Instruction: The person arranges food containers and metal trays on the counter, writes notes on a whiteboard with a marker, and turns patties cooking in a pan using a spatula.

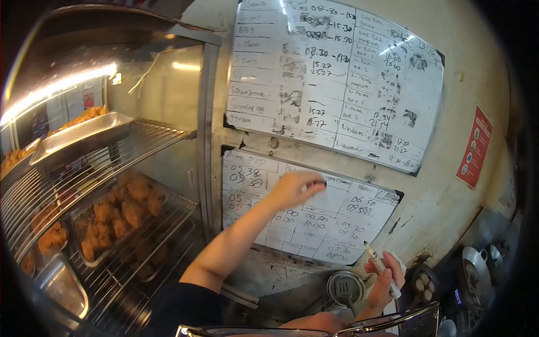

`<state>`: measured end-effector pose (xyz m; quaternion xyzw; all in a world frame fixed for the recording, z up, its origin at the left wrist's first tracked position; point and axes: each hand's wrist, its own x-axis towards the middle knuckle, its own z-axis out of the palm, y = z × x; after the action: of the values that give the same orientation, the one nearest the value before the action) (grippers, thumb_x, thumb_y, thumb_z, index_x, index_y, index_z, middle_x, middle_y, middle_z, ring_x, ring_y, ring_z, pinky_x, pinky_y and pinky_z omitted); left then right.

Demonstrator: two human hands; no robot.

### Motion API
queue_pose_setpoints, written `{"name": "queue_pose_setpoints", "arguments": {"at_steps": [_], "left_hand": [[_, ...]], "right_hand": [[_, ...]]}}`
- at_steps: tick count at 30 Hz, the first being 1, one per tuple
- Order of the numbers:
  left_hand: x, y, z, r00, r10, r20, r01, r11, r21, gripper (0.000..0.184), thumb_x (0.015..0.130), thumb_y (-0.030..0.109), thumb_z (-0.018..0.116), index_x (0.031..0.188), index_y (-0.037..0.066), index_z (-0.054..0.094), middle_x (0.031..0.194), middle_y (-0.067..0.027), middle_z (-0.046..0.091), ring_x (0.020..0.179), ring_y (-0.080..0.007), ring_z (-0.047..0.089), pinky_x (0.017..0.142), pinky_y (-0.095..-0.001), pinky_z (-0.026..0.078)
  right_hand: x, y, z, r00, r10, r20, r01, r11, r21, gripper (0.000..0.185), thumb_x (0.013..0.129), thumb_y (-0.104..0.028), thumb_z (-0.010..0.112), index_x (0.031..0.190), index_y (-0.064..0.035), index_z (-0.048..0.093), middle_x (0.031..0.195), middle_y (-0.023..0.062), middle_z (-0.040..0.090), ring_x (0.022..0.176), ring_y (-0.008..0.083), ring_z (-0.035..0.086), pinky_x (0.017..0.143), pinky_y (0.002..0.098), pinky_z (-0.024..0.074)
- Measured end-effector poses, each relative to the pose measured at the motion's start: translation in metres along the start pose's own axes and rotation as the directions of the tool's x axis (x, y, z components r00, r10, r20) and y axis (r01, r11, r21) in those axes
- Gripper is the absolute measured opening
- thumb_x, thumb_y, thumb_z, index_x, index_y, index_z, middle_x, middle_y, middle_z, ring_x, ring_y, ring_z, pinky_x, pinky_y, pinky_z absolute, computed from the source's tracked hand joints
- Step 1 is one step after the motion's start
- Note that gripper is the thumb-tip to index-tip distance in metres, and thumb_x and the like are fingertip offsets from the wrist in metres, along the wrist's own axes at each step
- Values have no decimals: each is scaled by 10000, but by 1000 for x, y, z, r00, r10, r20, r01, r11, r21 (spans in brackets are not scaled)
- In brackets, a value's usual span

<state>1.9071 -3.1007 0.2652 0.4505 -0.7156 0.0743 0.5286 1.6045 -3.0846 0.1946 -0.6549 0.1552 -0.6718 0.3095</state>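
Note:
My left hand (295,190) is raised in front of the lower whiteboard (289,230). Its fingers are curled, with a small dark thing at the fingertips that is too small to name. Handwritten times fill several boxes of that board, and the hand covers part of its upper middle. Lower right, my right hand (386,278) is closed around a white marker pen (375,259). The pen's dark tip points up and left, close to the board's bottom right corner. Above hangs a larger whiteboard (331,78) with written rows and smudged black patches.
To the left stands a lit glass cabinet with wire racks (163,130) and trays of fried chicken (126,208). A round metal container (343,283) holds a slotted turner (343,291). Pans (477,269) sit at the lower right. A red notice (475,147) is on the wall.

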Motion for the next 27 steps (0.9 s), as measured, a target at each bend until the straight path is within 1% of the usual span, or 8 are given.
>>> {"name": "queue_pose_setpoints", "arguments": {"at_steps": [4, 9, 11, 14, 15, 18, 23, 27], "left_hand": [[-96, 36, 15, 998, -46, -43, 37, 979, -199, 194, 769, 185, 688, 891, 41, 646, 731, -54, 626, 628, -134, 577, 597, -264, 460], [-158, 90, 1, 974, -194, -115, 143, 926, -350, 189, 699, 109, 748, 832, 12, 658, 742, -53, 620, 645, -117, 566, 614, -256, 449], [-173, 96, -4, 966, -239, -95, 198, 926, -321, 236, 643, 100, 779, 808, -8, 649, 747, -90, 637, 696, -185, 602, 641, -276, 460], [-193, 105, -10, 976, -83, -201, 48, 983, -175, 261, 627, 149, 786, 785, 7, 634, 661, -74, 588, 598, -205, 551, 549, -283, 407], [-200, 112, -14, 971, -168, -170, 143, 979, -146, 286, 583, 150, 798, 765, -2, 638, 714, -95, 620, 681, -237, 594, 679, -296, 468], [-214, 120, -22, 966, -209, -154, 188, 972, -144, 299, 580, 198, 798, 747, 6, 639, 687, -79, 619, 653, -223, 582, 720, -325, 476], [-233, 129, -32, 975, -188, -122, 189, 982, -1, 296, 595, 255, 786, 761, 44, 659, 691, -64, 620, 670, -238, 597, 709, -337, 482], [-250, 130, -32, 977, -215, -19, 214, 976, -28, 281, 616, 244, 780, 777, 47, 661, 711, -67, 620, 677, -231, 598, 648, -329, 460]], "right_hand": [[-17, -3, -3, 999, 22, 24, -23, 999, 46, 536, 869, -398, 512, 1057, 104, 537, 828, 198, 622, 708, 256, 635, 621, 311, 516], [-38, -24, 21, 953, -50, 299, 9, 990, 137, 466, 830, -330, 602, 989, 107, 569, 843, 184, 618, 735, 241, 639, 667, 306, 526], [-46, -31, 30, 943, -21, 332, -42, 982, 182, 455, 817, -317, 621, 978, 106, 573, 846, 180, 615, 744, 236, 641, 688, 304, 527], [-64, -42, 45, 936, 75, 343, -181, 940, 288, 425, 815, -294, 614, 971, 100, 587, 851, 195, 627, 728, 226, 637, 670, 288, 508], [-66, -46, 50, 930, 118, 347, -220, 937, 271, 425, 815, -294, 614, 971, 100, 587, 851, 195, 627, 728, 226, 637, 670, 288, 508], [-65, -57, 60, 838, 29, 544, -206, 941, 268, 337, 796, -217, 591, 953, 80, 610, 801, 171, 651, 713, 204, 640, 656, 265, 489], [-74, -59, 66, 767, -47, 640, -171, 947, 274, 255, 808, -155, 560, 938, 53, 630, 781, 141, 660, 696, 182, 643, 645, 254, 494], [-82, -50, 61, 611, 122, 782, -415, 891, 185, 179, 830, -79, 574, 935, 52, 635, 802, 133, 666, 705, 138, 642, 628, 233, 502]]}}
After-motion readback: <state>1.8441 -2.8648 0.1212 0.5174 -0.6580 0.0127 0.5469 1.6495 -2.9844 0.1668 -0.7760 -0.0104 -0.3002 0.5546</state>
